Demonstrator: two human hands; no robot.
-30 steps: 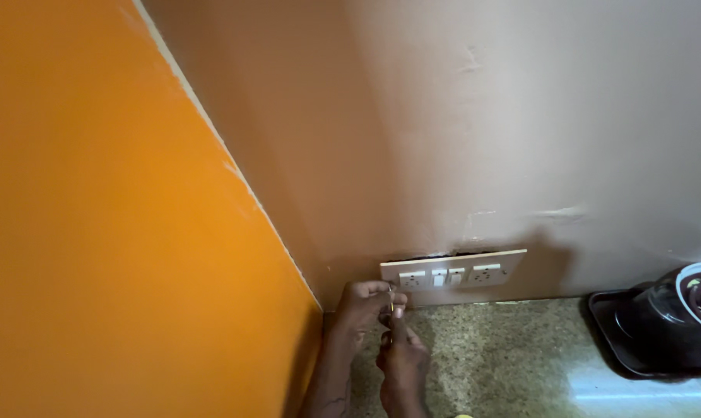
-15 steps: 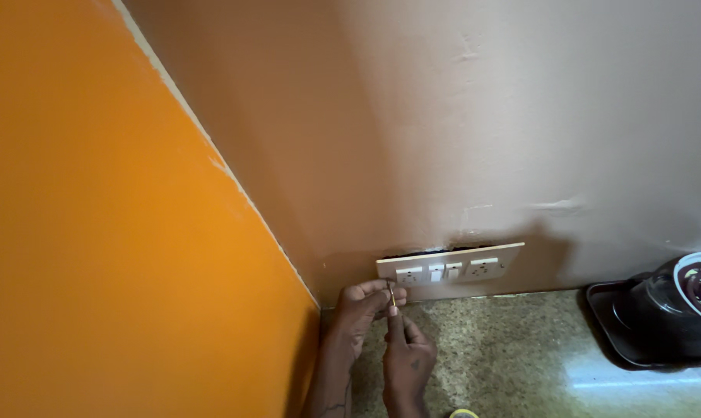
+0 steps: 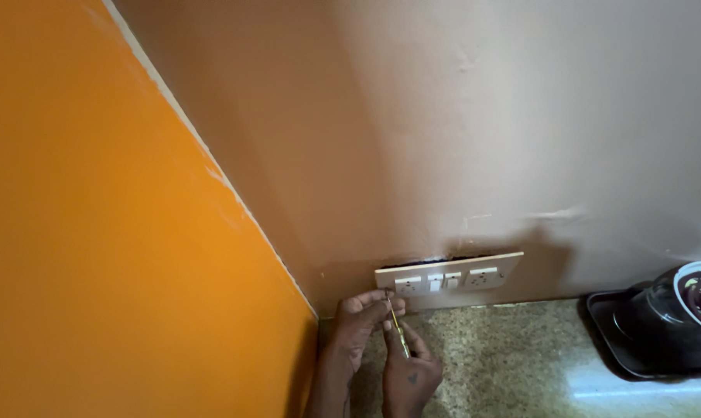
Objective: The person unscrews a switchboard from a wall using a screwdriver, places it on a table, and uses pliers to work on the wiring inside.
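A cream switch-and-socket plate is fixed low on the beige wall, just above a speckled stone counter. A thin yellow-handled screwdriver points up at the plate's lower left corner. My right hand grips its handle from below. My left hand pinches the shaft near the tip, right beside the plate's left end. A dark gap shows along the plate's top edge.
An orange wall fills the left side and meets the beige wall at a corner. A dark tray with a black appliance stands on the counter at the right.
Both hands have stayed at the plate's lower left corner with the screwdriver. The view has shifted slightly, and the right hand sits a little lower on the handle.
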